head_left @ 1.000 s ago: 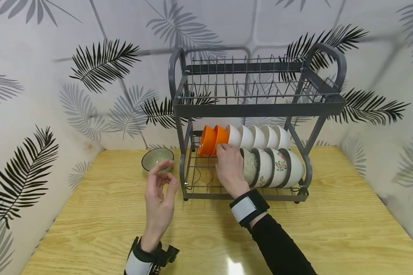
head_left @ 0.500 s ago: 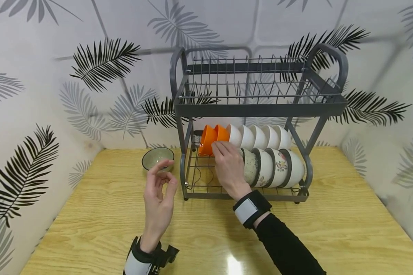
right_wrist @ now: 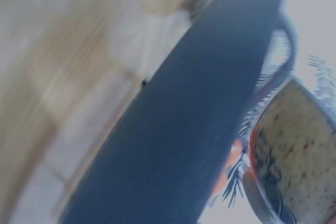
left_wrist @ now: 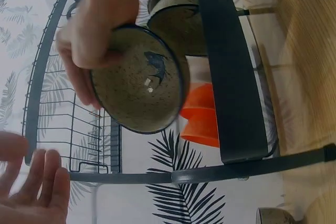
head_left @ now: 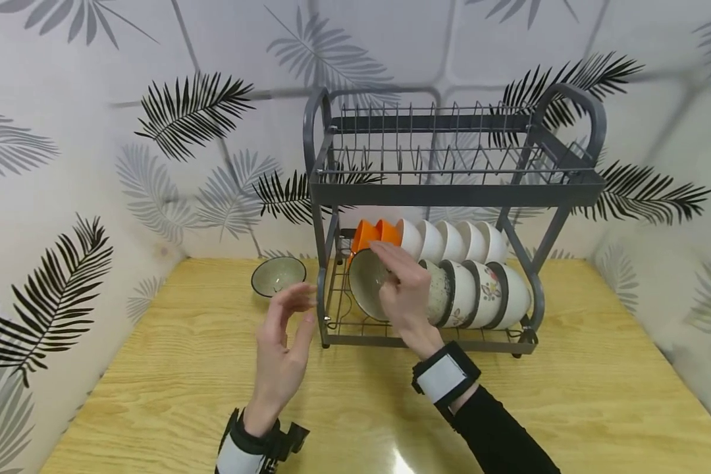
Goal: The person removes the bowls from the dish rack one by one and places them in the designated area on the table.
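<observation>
In the head view my right hand (head_left: 405,299) grips a speckled grey-beige bowl (head_left: 364,286) with a dark rim, its mouth turned to the left. The left wrist view shows a blue motif inside that bowl (left_wrist: 134,95) and the right thumb over its rim. Part of the bowl (right_wrist: 299,150) also appears in the right wrist view. My left hand (head_left: 284,359) is held up left of the rack, fingers loosely bent, thumb apart, nothing in it. Just beyond it a similar bowl (head_left: 277,276) rests on the table.
A two-tier dark dish rack (head_left: 456,195) stands against the patterned wall. On its lower tier, orange bowls (head_left: 364,234) and several white bowls (head_left: 450,241) lean in the back row. Several dark-rimmed bowls (head_left: 480,293) line the front row. The upper tier's wires overhang them.
My right hand has drawn the dark-rimmed bowl out of the front row, toward me, and its inside now shows. My left hand has opened slightly and shifted right. The view has shifted slightly.
</observation>
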A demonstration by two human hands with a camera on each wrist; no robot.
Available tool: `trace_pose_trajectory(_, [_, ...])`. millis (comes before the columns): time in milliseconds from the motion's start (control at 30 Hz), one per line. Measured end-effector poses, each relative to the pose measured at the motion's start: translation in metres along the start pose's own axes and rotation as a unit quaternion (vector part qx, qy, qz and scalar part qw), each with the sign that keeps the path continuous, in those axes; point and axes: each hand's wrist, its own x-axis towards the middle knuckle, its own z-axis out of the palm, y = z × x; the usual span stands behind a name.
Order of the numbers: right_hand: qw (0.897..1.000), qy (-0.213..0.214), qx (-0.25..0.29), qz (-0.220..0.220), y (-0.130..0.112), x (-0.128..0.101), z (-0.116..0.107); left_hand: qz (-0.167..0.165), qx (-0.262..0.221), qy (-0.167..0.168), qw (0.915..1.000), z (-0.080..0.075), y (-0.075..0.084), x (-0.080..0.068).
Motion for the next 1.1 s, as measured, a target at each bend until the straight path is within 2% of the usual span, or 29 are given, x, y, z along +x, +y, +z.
trace_pose_trajectory(133, [0.991,0.029,0.104,0.080,-0.007,-0.009,-0.014,0.043,0.049,-0.074,0.9951,0.006,0.001,-0.005])
trace_pose_trajectory(200, [0.983,0.030,0.139,0.114,-0.010,-0.013,-0.022,0.074,0.080,-0.114,0.9875,0.010,0.003,-0.007])
trace_pose_trajectory(267, [0.975,0.027,0.163,0.146,-0.014,-0.016,-0.030,0.116,0.116,-0.150,0.9750,0.014,0.005,-0.008])
trace_pose_trajectory(333, [0.967,0.022,0.179,0.178,-0.018,-0.019,-0.040,0.158,0.161,-0.178,0.9578,0.018,0.008,-0.009])
trace_pose_trajectory(467, [0.949,0.007,0.189,0.253,-0.025,-0.026,-0.060,0.241,0.252,-0.227,0.9094,0.026,0.014,-0.012])
trace_pose_trajectory(533, [0.935,-0.001,0.187,0.300,-0.028,-0.030,-0.069,0.271,0.283,-0.248,0.8861,0.030,0.018,-0.014])
trace_pose_trajectory(567, [0.928,-0.006,0.189,0.322,-0.029,-0.032,-0.073,0.282,0.293,-0.256,0.8772,0.031,0.019,-0.015])
trace_pose_trajectory(633, [0.912,-0.015,0.194,0.361,-0.030,-0.035,-0.079,0.298,0.306,-0.264,0.8651,0.033,0.021,-0.017])
trace_pose_trajectory(767, [0.890,-0.026,0.209,0.404,-0.032,-0.039,-0.085,0.315,0.311,-0.268,0.8554,0.035,0.024,-0.019])
trace_pose_trajectory(867, [0.881,-0.025,0.216,0.420,-0.033,-0.041,-0.087,0.309,0.315,-0.284,0.8511,0.038,0.027,-0.020])
trace_pose_trajectory(967, [0.874,-0.030,0.223,0.431,-0.035,-0.042,-0.088,0.285,0.316,-0.306,0.8517,0.040,0.028,-0.022])
trace_pose_trajectory(1100, [0.867,-0.040,0.235,0.437,-0.038,-0.043,-0.088,0.273,0.318,-0.311,0.8530,0.039,0.028,-0.023])
